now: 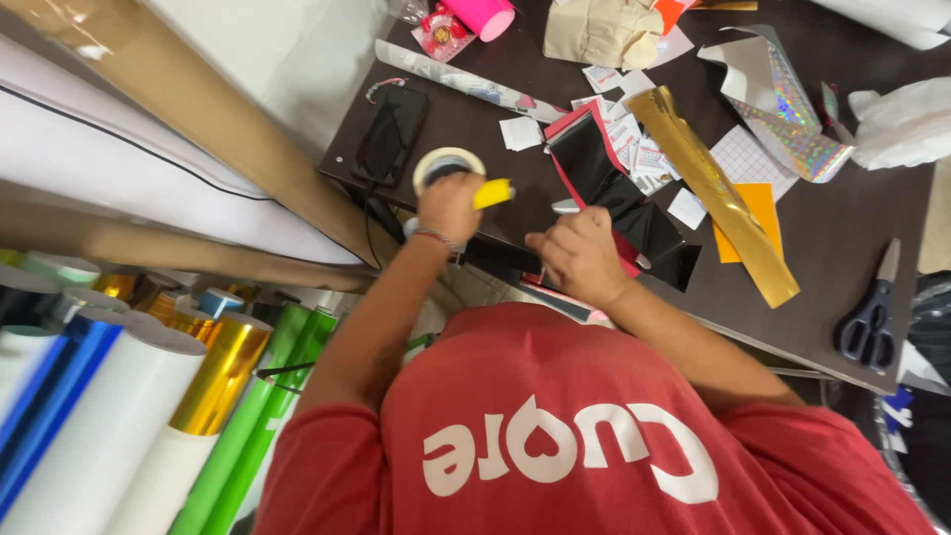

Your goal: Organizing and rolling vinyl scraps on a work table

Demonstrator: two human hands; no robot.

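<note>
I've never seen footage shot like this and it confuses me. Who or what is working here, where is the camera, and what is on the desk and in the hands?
There is no machine: a person in a red shirt works with two bare hands. The one picture looks steeply down from above, so the shirt fills the bottom and the dark table lies beyond.

The left hand grips a small yellow tool beside a roll of tape. The right hand presses on black glossy sheets; what its fingers pinch is too small to tell.

Also on the table: a gold foil strip, holographic sheet, orange paper, scissors and a phone. Rolls of coloured film stand at lower left.
</note>
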